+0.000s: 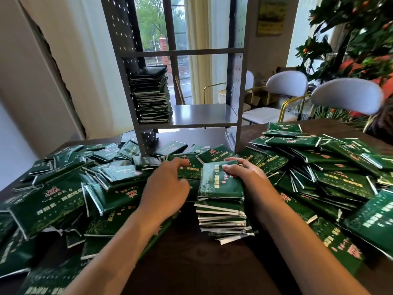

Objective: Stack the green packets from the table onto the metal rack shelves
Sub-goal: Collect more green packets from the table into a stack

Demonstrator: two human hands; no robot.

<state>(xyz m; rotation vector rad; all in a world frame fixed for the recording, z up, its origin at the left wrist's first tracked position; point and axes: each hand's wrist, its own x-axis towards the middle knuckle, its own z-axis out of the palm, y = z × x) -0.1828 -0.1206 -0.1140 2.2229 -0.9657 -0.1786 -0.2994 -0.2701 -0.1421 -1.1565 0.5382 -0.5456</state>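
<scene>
Green packets cover the dark table in loose heaps at the left [63, 199] and right [331, 167]. In front of me stands a neat stack of packets [221, 201]. My right hand [244, 169] grips the stack's top far edge, fingers curled over it. My left hand [165, 186] reaches over a loose packet [191, 167] just left of the stack, fingers bent down onto it. The grey metal rack [185, 52] stands at the table's far side. A tall pile of packets [152, 96] sits on the left of its lower shelf [202, 113].
The rack's upper shelf bar [182, 52] holds nothing visible. White chairs [348, 96] and a green plant [357, 39] stand to the right behind the table. A bare strip of dark table [191, 252] lies between my forearms.
</scene>
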